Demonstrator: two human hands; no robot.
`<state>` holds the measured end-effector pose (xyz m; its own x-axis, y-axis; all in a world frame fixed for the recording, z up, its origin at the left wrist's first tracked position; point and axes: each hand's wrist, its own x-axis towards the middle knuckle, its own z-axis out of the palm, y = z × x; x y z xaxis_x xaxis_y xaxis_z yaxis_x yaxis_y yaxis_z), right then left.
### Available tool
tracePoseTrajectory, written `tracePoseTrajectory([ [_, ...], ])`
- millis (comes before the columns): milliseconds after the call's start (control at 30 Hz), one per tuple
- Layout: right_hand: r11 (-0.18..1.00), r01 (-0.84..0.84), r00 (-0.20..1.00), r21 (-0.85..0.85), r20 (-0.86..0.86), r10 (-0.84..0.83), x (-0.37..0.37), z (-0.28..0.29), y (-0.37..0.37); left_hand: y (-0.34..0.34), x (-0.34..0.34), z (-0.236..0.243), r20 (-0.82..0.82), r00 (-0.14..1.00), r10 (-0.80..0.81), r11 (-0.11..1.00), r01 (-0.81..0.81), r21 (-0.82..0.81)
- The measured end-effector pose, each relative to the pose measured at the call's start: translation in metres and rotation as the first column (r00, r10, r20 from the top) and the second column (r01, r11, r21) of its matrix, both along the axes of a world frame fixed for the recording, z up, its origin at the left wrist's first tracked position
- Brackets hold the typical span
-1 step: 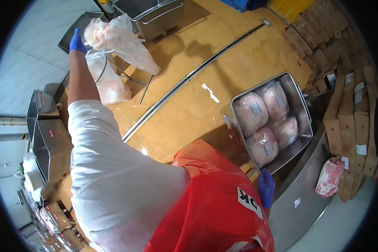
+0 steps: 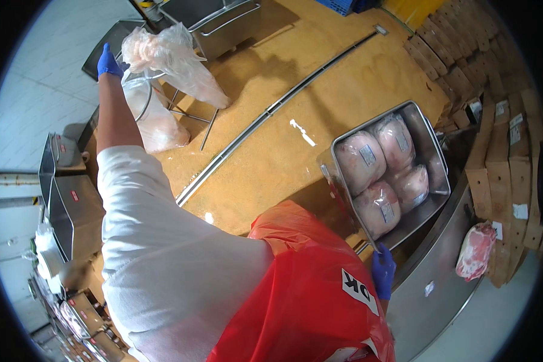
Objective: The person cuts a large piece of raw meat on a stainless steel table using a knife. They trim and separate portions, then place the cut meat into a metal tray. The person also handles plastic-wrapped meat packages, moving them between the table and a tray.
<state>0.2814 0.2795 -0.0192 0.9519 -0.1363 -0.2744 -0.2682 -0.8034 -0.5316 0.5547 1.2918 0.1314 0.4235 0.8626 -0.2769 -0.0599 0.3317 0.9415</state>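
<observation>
My left hand (image 2: 110, 64), in a blue glove, reaches out at the upper left with its fingers stretched, beside a clear plastic bag (image 2: 172, 57) of pale contents. That bag lies over a metal ring stand (image 2: 206, 130), and a second clear bag (image 2: 163, 123) hangs below it. On the right, my right hand (image 2: 382, 273), also gloved in blue, is by the near corner of a steel tub (image 2: 431, 151). Its fingers look spread, with the tips at the rim. Inside the tub lie several plastic-wrapped pale pieces of meat (image 2: 361, 160) with labels.
Flattened brown cardboard boxes (image 2: 495, 181) stand along the right. A red-and-white piece of meat (image 2: 475, 252) lies beside them, near a steel surface (image 2: 440, 271). Steel bins (image 2: 75, 208) stand at left, another steel bin (image 2: 229, 27) at the top. A drain channel (image 2: 271, 111) crosses the yellow floor.
The view has shifted very slightly. Both hands, the bags and the tub hold nearly the same places.
</observation>
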Motion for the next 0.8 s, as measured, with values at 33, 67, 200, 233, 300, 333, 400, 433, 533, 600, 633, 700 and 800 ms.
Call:
tracePoseTrajectory([
  [33, 0.999, 0.050, 0.999, 0.008, 0.004, -0.050, -0.010, -0.002, 0.002, -0.011, 0.025, -0.033, 0.033, 0.999, -0.011, 1.000, 0.010, 0.026],
  [67, 0.995, 0.097, 0.995, 0.017, 0.010, -0.097, -0.024, -0.006, 0.002, -0.027, 0.047, -0.061, 0.069, 0.997, -0.021, 0.998, 0.018, 0.053],
  [200, 0.985, 0.166, 0.984, 0.042, -0.078, -0.162, -0.065, -0.024, -0.001, -0.143, 0.066, -0.281, -0.115, 0.991, -0.074, 0.964, 0.100, 0.245],
  [233, 0.978, 0.200, 0.978, 0.059, -0.075, -0.195, -0.076, -0.025, 0.002, -0.195, 0.067, -0.344, -0.357, 0.920, -0.160, 0.900, 0.284, 0.329],
  [300, 0.968, 0.224, 0.974, 0.115, -0.063, -0.218, -0.091, -0.039, 0.002, -0.280, 0.033, -0.461, -0.852, 0.511, -0.114, 0.444, 0.793, 0.417],
  [333, 0.969, 0.220, 0.975, 0.115, -0.036, -0.217, -0.095, -0.036, 0.002, -0.315, 0.021, -0.524, -0.911, 0.411, 0.031, -0.113, 0.907, 0.405],
  [400, 0.951, 0.309, 0.951, -0.016, -0.021, -0.309, -0.122, -0.009, 0.008, -0.585, -0.001, -0.476, -0.815, -0.059, -0.576, 0.225, 0.947, -0.228],
  [433, 0.930, 0.363, 0.932, -0.060, 0.028, -0.362, -0.143, -0.009, 0.008, -0.674, -0.023, -0.465, -0.870, -0.250, -0.425, -0.199, 0.963, -0.179],
  [533, 0.845, 0.532, 0.840, -0.051, 0.162, -0.518, -0.214, -0.005, 0.023, -0.802, -0.077, -0.343, -0.787, -0.465, -0.406, -0.804, 0.591, 0.066],
  [600, 0.745, 0.667, 0.724, 0.033, 0.210, -0.657, -0.229, 0.006, 0.028, -0.864, -0.105, -0.300, -0.727, -0.523, -0.445, -0.889, 0.358, 0.286],
  [633, 0.704, 0.710, 0.683, -0.002, 0.242, -0.689, -0.252, 0.007, 0.034, -0.888, -0.117, -0.261, -0.681, -0.629, -0.374, -0.918, 0.355, 0.177],
  [700, 0.637, 0.771, 0.591, 0.000, 0.371, -0.716, -0.298, 0.035, 0.058, -0.881, -0.127, -0.251, -0.561, -0.679, -0.473, -0.881, 0.353, 0.316],
  [800, 0.454, 0.887, 0.415, -0.082, 0.574, -0.706, -0.384, 0.054, 0.089, -0.855, -0.146, -0.298, -0.382, -0.640, -0.666, -0.745, 0.550, 0.378],
])
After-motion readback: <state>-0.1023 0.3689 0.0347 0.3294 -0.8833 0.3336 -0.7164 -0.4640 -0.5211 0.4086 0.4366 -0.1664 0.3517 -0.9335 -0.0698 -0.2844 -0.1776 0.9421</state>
